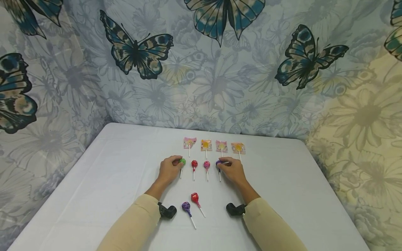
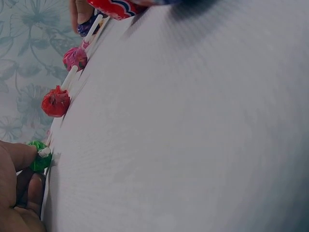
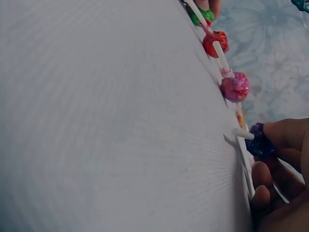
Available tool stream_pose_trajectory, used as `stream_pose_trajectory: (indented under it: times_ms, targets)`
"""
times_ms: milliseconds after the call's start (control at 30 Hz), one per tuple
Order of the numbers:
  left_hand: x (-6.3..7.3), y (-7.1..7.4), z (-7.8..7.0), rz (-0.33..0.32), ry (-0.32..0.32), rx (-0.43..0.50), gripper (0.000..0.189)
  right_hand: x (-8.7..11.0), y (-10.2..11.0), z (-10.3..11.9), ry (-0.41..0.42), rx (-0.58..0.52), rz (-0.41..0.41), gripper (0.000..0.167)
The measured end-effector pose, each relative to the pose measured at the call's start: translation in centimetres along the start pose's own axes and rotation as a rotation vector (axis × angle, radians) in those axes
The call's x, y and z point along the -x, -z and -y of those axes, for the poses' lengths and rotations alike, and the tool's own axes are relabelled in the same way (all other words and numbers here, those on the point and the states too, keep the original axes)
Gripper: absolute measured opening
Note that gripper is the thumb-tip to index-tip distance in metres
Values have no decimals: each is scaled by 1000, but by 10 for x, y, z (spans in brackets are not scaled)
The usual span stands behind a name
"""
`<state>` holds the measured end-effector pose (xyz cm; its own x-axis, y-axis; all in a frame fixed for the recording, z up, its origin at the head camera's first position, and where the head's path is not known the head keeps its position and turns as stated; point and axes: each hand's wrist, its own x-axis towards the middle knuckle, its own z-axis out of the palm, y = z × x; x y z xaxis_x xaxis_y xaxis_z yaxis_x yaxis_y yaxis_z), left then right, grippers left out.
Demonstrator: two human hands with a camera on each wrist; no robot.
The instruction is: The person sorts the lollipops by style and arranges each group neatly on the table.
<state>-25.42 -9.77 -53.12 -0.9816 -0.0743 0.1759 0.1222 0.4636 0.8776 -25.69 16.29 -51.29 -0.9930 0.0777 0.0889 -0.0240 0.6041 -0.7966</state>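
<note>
My left hand (image 1: 169,169) pinches the wrapped head of a green lollipop (image 2: 40,157) at the left end of a row on the table. At the row's right end my right hand (image 1: 233,170) pinches a dark purple-blue lollipop (image 3: 260,141) by its head. Between the hands lie a red lollipop (image 1: 194,164) and a pink lollipop (image 1: 206,165), sticks toward me. Closer to me, between the forearms, a purple lollipop (image 1: 186,206) and another red lollipop (image 1: 195,198) lie at a slant.
Behind the row, several flat lollipops in clear wrappers, among them a yellow one (image 1: 206,145) and an orange one (image 1: 238,148), form a second row. The white table (image 1: 125,150) meets a butterfly-print wall covering (image 1: 220,87) at its back edge. Each wrist wears a black camera (image 1: 168,211).
</note>
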Motion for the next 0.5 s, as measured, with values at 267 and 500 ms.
stream_pose_trajectory:
  times_ms: [267,500]
  targets:
    - [1,1,-2,1,-1,1,25,1,0,-1,11,39,12,25]
    - [0,0,-1,-2,-6,-21,25,3,1,-1,40,57,28,26]
